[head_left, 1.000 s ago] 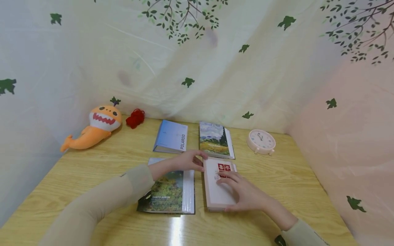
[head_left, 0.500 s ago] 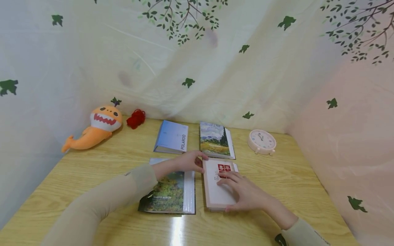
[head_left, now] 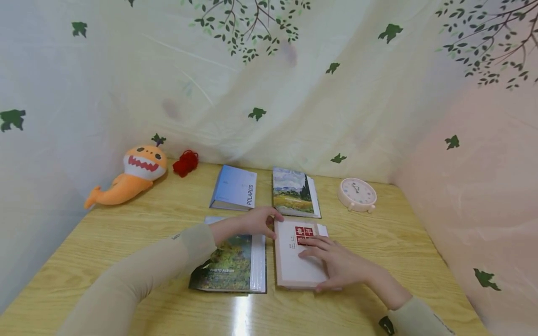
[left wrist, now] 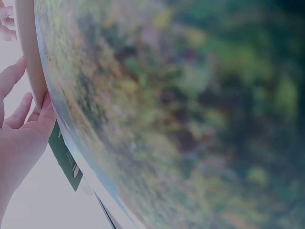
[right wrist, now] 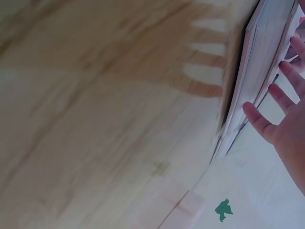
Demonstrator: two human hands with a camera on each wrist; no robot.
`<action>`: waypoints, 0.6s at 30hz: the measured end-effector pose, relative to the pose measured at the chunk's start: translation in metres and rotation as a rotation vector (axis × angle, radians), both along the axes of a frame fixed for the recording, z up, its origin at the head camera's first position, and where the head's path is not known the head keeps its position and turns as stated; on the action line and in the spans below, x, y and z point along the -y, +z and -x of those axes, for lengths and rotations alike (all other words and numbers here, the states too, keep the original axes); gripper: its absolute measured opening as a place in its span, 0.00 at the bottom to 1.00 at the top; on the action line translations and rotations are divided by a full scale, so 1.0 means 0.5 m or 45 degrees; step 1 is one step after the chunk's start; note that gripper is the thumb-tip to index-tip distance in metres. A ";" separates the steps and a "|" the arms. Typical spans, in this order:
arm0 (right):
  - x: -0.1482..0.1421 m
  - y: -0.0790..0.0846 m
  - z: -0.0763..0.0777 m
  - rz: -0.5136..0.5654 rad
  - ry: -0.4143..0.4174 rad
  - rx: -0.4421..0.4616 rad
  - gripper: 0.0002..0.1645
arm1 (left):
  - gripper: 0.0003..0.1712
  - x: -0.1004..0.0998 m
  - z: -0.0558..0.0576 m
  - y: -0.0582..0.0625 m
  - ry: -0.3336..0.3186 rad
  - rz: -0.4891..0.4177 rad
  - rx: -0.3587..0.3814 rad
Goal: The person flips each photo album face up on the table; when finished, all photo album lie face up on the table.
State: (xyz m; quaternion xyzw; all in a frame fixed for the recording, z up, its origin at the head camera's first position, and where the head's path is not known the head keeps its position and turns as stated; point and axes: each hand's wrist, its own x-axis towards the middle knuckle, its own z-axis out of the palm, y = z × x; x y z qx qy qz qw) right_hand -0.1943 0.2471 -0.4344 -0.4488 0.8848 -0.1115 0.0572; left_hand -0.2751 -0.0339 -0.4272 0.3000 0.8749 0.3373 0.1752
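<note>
A pale pink photo album (head_left: 290, 268) with red square characters on its cover lies on the table, at the front right of a group of albums. My left hand (head_left: 258, 221) reaches over the green photo album (head_left: 231, 268) and touches the pink one's far left corner, thumb and index finger apart. Spread fingers of my right hand (head_left: 342, 263) rest over its cover and right side, thumb at the near edge. In the right wrist view, the right hand (right wrist: 290, 129) has its fingertips along the album's edge (right wrist: 257, 62). The green album's cover (left wrist: 167, 119) fills most of the left wrist view.
Behind lie a blue album (head_left: 235, 186) lettered POLAROID and an album with a painted landscape (head_left: 292, 191). A pink clock (head_left: 357, 193) lies at the back right. An orange plush shark (head_left: 134, 179) and red yarn (head_left: 185, 163) are at the back left, by the curtain.
The pink album has shifted slightly to the left, and more of its right side shows. My right thumb has slid a little to the right; the left hand has hardly moved.
</note>
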 end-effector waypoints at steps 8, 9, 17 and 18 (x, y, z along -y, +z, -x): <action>-0.007 -0.008 0.006 -0.025 -0.008 -0.013 0.47 | 0.30 0.002 0.005 -0.007 -0.055 0.045 -0.052; -0.007 -0.009 0.006 -0.020 -0.007 -0.018 0.47 | 0.30 0.003 0.005 -0.007 -0.061 0.052 -0.060; -0.006 -0.006 0.012 -0.018 0.008 -0.020 0.48 | 0.31 0.005 0.007 -0.006 -0.113 0.140 -0.149; -0.006 -0.003 0.013 -0.022 0.010 -0.014 0.48 | 0.31 0.006 0.006 -0.003 -0.125 0.154 -0.160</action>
